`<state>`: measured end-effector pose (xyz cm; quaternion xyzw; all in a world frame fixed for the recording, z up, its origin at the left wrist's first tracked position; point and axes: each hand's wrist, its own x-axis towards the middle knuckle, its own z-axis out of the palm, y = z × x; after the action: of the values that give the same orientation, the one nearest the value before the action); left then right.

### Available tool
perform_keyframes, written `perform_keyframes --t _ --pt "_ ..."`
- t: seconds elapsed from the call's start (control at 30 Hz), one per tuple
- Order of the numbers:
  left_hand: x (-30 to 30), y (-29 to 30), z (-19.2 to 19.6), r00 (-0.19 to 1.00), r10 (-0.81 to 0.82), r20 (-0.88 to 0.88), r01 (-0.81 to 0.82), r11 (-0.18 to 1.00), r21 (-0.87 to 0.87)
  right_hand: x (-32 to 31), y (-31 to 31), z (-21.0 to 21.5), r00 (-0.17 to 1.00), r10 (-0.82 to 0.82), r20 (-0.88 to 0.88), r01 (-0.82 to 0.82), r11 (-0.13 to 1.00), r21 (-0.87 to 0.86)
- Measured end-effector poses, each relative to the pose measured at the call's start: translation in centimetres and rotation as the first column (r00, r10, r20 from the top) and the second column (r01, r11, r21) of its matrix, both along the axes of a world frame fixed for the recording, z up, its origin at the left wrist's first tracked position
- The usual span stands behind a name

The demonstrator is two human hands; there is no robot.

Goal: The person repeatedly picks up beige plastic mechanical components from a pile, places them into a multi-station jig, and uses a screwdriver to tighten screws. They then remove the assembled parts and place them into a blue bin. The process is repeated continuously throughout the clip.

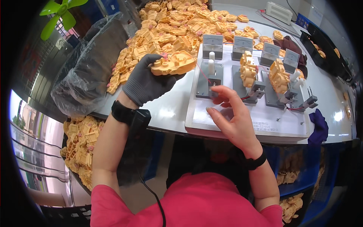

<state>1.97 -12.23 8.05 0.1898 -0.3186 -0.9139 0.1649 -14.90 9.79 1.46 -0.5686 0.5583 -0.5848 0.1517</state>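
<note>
My left hand, in a dark grey glove, is closed around a tan-orange moulded plastic housing, held up left of the test board. A thin red wire runs between that housing and the leftmost grey fixture, which carries white posts. Bare, my right hand hovers at the fixture's front edge by a small grey block, thumb and index finger apart. Two other fixtures each bear an upright housing; the second housing stands farther right.
Small panel meters line the board's back. Behind lies a large heap of similar housings. At left stands a plastic-lined bin, with more housings below. A purple cloth hangs at the table's right front; a black tray sits far right.
</note>
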Motion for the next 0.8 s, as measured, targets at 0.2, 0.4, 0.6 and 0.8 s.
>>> perform_keyframes --t 0.2,0.4,0.6,0.8 --pt "-1.8 -2.1 -0.8 0.995 -0.097 0.005 0.096 0.990 0.101 0.1 0.1 0.0 0.999 0.019 0.039 -0.017 0.998 -0.053" --pt "-2.6 -3.0 -1.4 0.991 -0.131 0.021 0.125 0.976 0.179 0.2 0.2 0.1 1.000 0.011 0.022 -0.010 0.997 -0.070" --pt "-3.1 -3.6 -2.1 0.988 -0.151 -0.040 0.156 0.968 0.198 0.3 0.2 0.0 1.000 0.003 -0.007 -0.003 0.995 -0.102" --pt "-4.0 -3.5 -1.9 0.995 -0.093 -0.039 0.100 0.939 0.329 0.1 0.2 0.1 1.000 -0.008 -0.016 0.007 0.995 -0.102"
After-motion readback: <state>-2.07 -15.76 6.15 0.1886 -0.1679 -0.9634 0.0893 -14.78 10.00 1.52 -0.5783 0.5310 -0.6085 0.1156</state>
